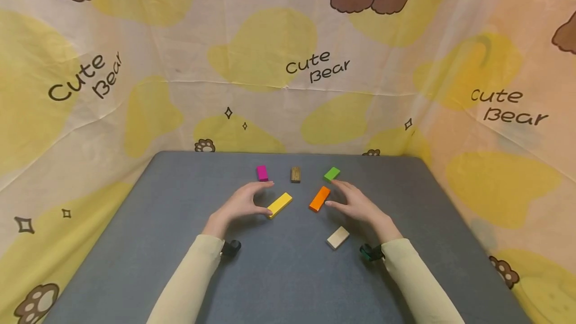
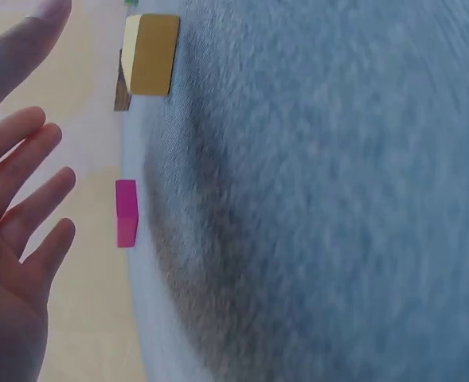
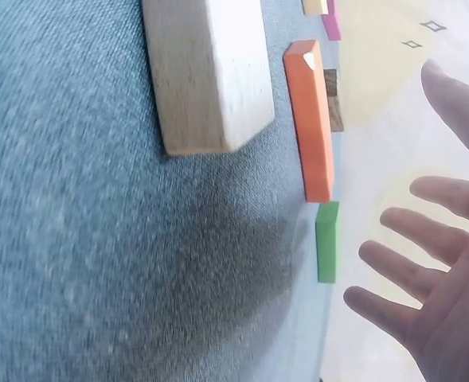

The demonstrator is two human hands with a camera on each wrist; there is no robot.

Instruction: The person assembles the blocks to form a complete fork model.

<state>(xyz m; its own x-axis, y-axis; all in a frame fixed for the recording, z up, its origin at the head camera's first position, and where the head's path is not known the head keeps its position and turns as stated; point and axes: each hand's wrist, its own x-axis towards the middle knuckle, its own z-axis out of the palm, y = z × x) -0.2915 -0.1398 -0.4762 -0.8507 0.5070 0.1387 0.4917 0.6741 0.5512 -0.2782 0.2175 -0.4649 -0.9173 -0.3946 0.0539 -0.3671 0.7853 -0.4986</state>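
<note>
My left hand (image 1: pixel 243 201) hovers over the table with thumb and fingers spread, its thumb tip overlapping the near end of a yellow block (image 1: pixel 280 205) in the head view. Nothing is in its grasp. A magenta block (image 1: pixel 262 173) lies just beyond its fingertips. On the other side, my right hand (image 1: pixel 357 205) is held above the table, fingers apart and holding nothing. Its thumb points at an orange block (image 1: pixel 319 199), and its fingertips are near a green block (image 1: pixel 332 174). A pale wooden block (image 1: pixel 337 237) lies nearer the body, close to the right wrist.
A brown wood-grain block (image 1: pixel 295 174) lies at the back between the magenta and green ones. The grey table (image 1: pixel 279 284) ends at a patterned cloth backdrop (image 1: pixel 288 114) on the back and sides. Dark bands (image 1: pixel 231 248) sit at the wrists.
</note>
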